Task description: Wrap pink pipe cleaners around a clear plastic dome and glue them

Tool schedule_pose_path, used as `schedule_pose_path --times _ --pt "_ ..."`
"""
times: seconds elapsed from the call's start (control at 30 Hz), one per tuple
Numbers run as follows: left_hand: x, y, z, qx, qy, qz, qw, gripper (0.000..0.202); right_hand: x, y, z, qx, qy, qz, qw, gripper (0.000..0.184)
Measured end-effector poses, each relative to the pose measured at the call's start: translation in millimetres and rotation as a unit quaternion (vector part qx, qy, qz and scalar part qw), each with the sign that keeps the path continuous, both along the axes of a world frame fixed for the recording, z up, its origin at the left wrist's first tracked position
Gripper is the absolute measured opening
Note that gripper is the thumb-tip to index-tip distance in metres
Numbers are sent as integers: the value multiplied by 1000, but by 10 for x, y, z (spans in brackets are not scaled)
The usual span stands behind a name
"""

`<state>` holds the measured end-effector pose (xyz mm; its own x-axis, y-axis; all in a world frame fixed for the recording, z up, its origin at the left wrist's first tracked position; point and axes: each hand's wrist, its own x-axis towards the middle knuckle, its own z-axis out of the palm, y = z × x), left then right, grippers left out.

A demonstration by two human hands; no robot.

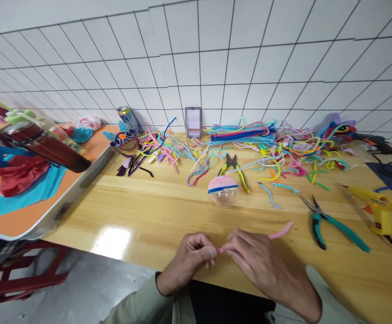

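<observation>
Over the table's front edge, both my hands pinch one pink pipe cleaner (281, 231). My left hand (196, 256) grips its near end between thumb and forefinger. My right hand (255, 256) is closed on it close beside, and the loose tail sticks out past the knuckles to the right. A short pink piece shows in the small gap between the fingers. Just beyond the hands sits a clear plastic ball (223, 198), its upper half covered in pink with a blue band round the middle. Yellow-and-black pliers (241, 177) lie behind the ball.
Teal-handled pliers (337, 227) and a yellow glue gun (380, 209) lie at the right. Bundled pipe cleaners (243, 133) and a phone (193, 122) are by the wall. A can (130, 119) stands back left. An orange-topped table (66, 164) holds a dark red flask (51, 146).
</observation>
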<state>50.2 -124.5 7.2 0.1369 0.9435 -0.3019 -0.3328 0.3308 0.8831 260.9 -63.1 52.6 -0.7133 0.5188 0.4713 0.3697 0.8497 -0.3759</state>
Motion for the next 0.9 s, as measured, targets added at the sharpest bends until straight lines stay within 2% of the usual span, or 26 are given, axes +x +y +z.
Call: schedule_pose_path --times 0.1,0.17,0.27,0.37,0.6,0.73,0.9 --pt "-3 22 -16 -18 -55 -17 998 58 31 86 71 -5 8 39 999 33" --pt "-15 69 -20 -29 -56 -17 998 59 24 146 55 2 11 44 999 34" --pt "-67 151 14 -34 -7 -23 999 61 -20 225 -33 43 -1 37 998 32" --pt "-138 218 89 -32 39 -58 997 61 -61 290 -106 90 15 46 995 36" --pt "-177 441 241 -36 97 -165 981 67 -24 408 -127 109 24 54 992 38" --pt "-128 616 210 -47 97 -185 977 72 40 433 -197 121 12 35 992 38" --pt "-91 714 109 -63 59 -202 976 70 85 431 -237 79 17 41 996 41"
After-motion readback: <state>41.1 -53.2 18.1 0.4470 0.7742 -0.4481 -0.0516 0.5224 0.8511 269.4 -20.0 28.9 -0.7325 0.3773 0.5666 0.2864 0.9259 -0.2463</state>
